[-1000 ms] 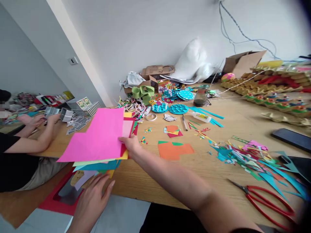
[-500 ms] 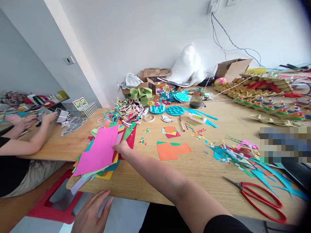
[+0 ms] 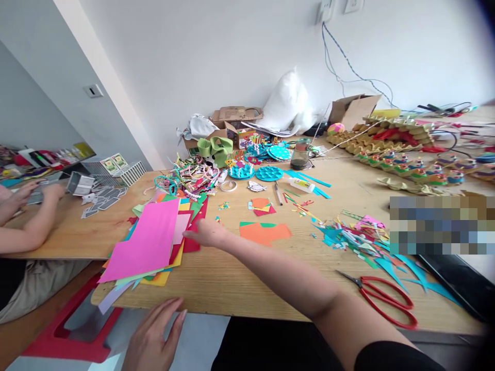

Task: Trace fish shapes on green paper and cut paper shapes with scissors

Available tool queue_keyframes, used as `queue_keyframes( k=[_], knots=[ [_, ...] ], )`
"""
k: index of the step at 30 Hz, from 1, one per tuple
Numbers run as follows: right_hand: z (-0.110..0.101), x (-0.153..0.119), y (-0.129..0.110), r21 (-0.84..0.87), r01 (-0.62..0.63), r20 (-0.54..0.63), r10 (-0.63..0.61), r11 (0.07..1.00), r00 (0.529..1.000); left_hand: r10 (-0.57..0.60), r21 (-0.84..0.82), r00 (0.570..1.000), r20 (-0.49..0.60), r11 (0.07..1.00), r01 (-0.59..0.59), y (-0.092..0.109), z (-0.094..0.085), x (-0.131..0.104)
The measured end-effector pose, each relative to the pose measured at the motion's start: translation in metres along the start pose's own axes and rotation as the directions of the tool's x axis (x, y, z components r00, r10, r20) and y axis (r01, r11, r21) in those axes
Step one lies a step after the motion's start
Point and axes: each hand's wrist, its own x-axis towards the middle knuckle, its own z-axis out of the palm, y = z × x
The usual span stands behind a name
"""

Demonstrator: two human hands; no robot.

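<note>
At the worker's ten o'clock, the magenta paper sheet [image 3: 149,239] tops a coloured-paper stack [image 3: 180,226]; the right hand [image 3: 209,233], fingers at its three-o'clock side, grip indiscernible from here, should press lightly while the empty left hand [image 3: 154,332], thumb parted wide, best steadies the six-o'clock edge.

Single head view, worn by the person: it looks forward and down across the wooden table [image 3: 216,288] to the white wall [image 3: 193,62] behind. The left hand [image 3: 154,335] sits close, low in view; the right hand [image 3: 207,233] lies farther out. Wide field (a neighbour's arm [image 3: 29,236] shows far left).
</note>
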Motion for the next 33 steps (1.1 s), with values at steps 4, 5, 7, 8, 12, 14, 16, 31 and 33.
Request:
queue_keyframes(
  k=[4, 5, 7, 8, 12, 14, 16, 31, 33],
  knots=[
    [-0.048, -0.056, 0.061, -0.016, 0.071, -0.169, -0.073, 0.997, 0.983, -0.077, -0.118, 0.994, 0.082, 0.989, 0.086, 0.014, 0.008, 0.013],
    [-0.061, -0.07, 0.078, -0.022, 0.067, -0.218, -0.07, 0.998, 0.973, -0.08, -0.159, 0.991, 0.11, 0.982, 0.097, 0.019, 0.011, 0.02],
    [-0.085, -0.093, 0.11, -0.038, 0.035, -0.314, -0.045, 0.999, 0.948, -0.073, -0.242, 0.978, 0.197, 0.963, 0.12, 0.031, 0.021, 0.041],
    [-0.095, -0.102, 0.124, -0.047, 0.02, -0.354, -0.036, 0.999, 0.935, -0.066, -0.275, 0.964, 0.257, 0.951, 0.139, 0.038, 0.027, 0.054],
    [-0.114, -0.117, 0.162, -0.068, -0.019, -0.432, -0.012, 0.998, 0.902, 0.029, -0.386, 0.87, 0.492, 0.903, 0.188, 0.06, 0.069, 0.125],
    [-0.112, -0.116, 0.169, -0.076, -0.026, -0.479, -0.014, 0.997, 0.878, 0.029, -0.343, 0.848, 0.529, 0.921, 0.183, 0.066, 0.095, 0.163],
    [-0.105, -0.114, 0.171, -0.079, -0.027, -0.554, -0.021, 0.997, 0.833, 0.035, -0.312, 0.84, 0.541, 0.936, 0.161, 0.068, 0.118, 0.195],
    [-0.089, -0.12, 0.177, -0.089, 0.105, -0.816, -0.132, 0.991, 0.563, -0.023, -0.124, 0.547, 0.837, 0.965, 0.229, 0.064, 0.152, 0.248],
    [-0.087, -0.121, 0.176, -0.087, 0.121, -0.823, -0.14, 0.989, 0.551, -0.035, -0.128, 0.545, 0.838, 0.957, 0.258, 0.065, 0.151, 0.246]
  ],
)
